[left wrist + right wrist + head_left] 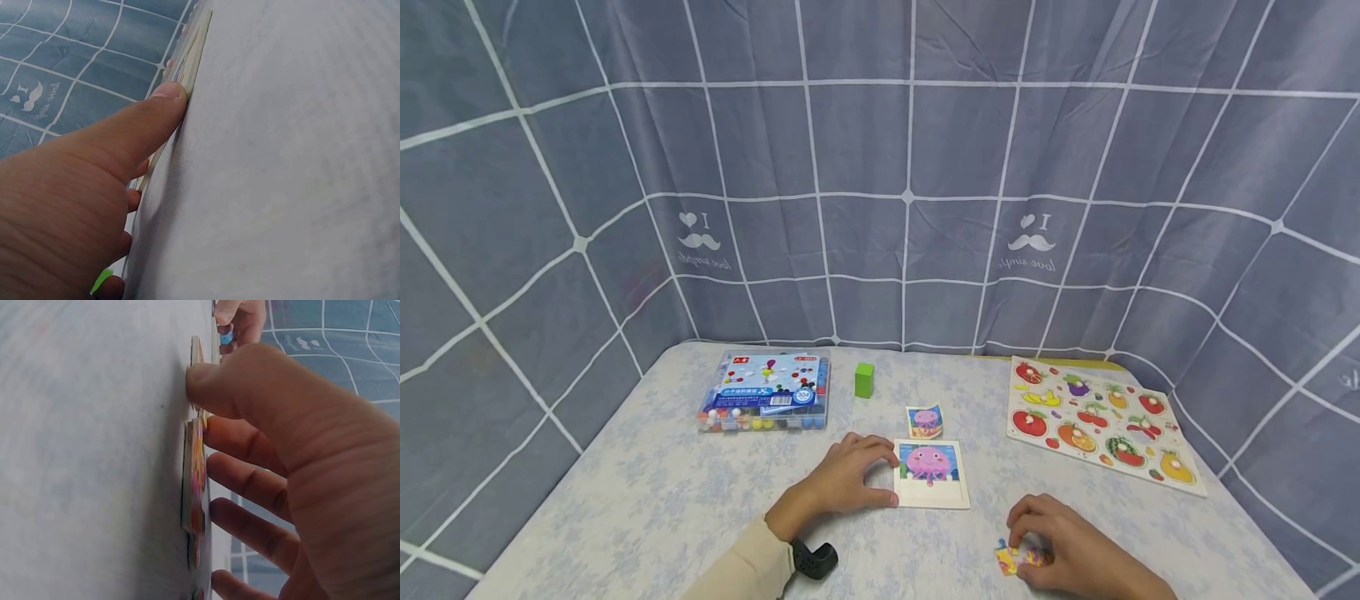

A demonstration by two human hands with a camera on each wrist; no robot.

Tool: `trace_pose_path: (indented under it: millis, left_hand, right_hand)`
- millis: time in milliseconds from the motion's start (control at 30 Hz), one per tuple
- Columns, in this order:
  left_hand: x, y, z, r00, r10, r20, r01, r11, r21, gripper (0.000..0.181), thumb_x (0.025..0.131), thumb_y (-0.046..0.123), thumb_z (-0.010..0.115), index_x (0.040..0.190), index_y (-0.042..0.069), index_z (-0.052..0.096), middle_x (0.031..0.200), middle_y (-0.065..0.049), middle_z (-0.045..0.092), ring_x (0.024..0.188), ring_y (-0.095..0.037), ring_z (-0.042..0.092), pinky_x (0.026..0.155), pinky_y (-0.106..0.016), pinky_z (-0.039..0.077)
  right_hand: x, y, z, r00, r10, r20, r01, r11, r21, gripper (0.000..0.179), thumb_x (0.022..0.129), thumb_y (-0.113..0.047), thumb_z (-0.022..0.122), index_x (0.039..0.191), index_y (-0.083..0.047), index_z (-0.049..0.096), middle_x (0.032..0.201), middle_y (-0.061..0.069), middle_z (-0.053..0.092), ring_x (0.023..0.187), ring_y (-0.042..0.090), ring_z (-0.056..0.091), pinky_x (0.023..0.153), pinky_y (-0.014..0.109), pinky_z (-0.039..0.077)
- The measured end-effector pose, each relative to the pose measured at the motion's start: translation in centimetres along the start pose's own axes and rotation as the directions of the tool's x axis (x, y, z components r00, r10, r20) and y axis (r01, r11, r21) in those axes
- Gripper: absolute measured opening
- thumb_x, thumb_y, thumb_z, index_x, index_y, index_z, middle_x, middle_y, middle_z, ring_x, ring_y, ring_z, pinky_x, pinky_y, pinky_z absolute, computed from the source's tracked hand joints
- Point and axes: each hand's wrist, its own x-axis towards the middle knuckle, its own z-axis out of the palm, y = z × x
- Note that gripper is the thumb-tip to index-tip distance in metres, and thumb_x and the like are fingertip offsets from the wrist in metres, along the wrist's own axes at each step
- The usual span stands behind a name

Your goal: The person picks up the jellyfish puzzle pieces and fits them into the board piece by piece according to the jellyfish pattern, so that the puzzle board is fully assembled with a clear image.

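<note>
A square wooden jigsaw board [932,497] lies on the table with a pink jellyfish picture in its upper part and a bare pale strip along its bottom. My left hand [850,477] holds it by the left edge, with the thumb [169,94] against the rim. To the right, my right hand [1063,537] is over loose colourful puzzle pieces. Its thumb and forefinger pinch a yellow puzzle piece [1006,560]. A pink-and-yellow puzzle piece [197,462] lies beneath the other fingers, partly hidden.
A small jellyfish picture card [924,422] lies just beyond the board. Behind it stands a green block [864,380]. A clear plastic case of molecule-model parts [767,390] is at the back left, and a fruit puzzle board [1101,421] at the right. A grey curtain [865,167] surrounds the table.
</note>
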Motion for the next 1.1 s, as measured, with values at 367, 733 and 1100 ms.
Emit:
trace_pose_path:
  millis: [367, 733, 1100]
  left_hand:
    - [-0.2, 0.0, 0.0, 1.0, -0.01, 0.004, 0.01, 1.0, 0.004, 0.046, 0.085, 0.055, 0.076, 0.119, 0.025, 0.067, 0.138, 0.003, 0.057, 0.115, -0.021, 0.048, 0.089, -0.047, 0.039]
    - [-0.1, 0.4, -0.1, 0.999, -0.027, 0.017, 0.027, 0.999, -0.022, 0.044, 0.085, 0.052, 0.078, 0.118, 0.025, 0.067, 0.14, 0.002, 0.057, 0.115, -0.021, 0.046, 0.088, -0.047, 0.037]
    - [0.0, 0.3, -0.1, 0.999, -0.031, 0.012, 0.031, 0.999, -0.018, 0.042, 0.085, 0.051, 0.078, 0.117, 0.026, 0.067, 0.14, 0.003, 0.057, 0.115, -0.021, 0.046, 0.088, -0.047, 0.036]
  right_hand:
    - [0.5, -0.3, 0.1, 1.0, 0.027, 0.017, -0.027, 0.999, 0.037, 0.022, 0.086, -0.023, 0.08, 0.095, -0.034, 0.063, 0.101, -0.019, 0.054, 0.09, 0.002, 0.05, 0.074, 0.022, 0.042]
    - [3.9, -0.9, -2.5, 0.99, 0.136, 0.029, -0.134, 0.989, -0.067, 0.019, 0.085, -0.029, 0.081, 0.092, -0.031, 0.064, 0.102, -0.019, 0.054, 0.09, 0.007, 0.054, 0.075, 0.031, 0.049]
    - [11.6, -0.3, -0.9, 0.998, 0.067, 0.005, -0.066, 0.995, -0.079, 0.014, 0.084, -0.024, 0.081, 0.091, -0.023, 0.068, 0.1, -0.016, 0.057, 0.089, 0.013, 0.058, 0.077, 0.032, 0.05]
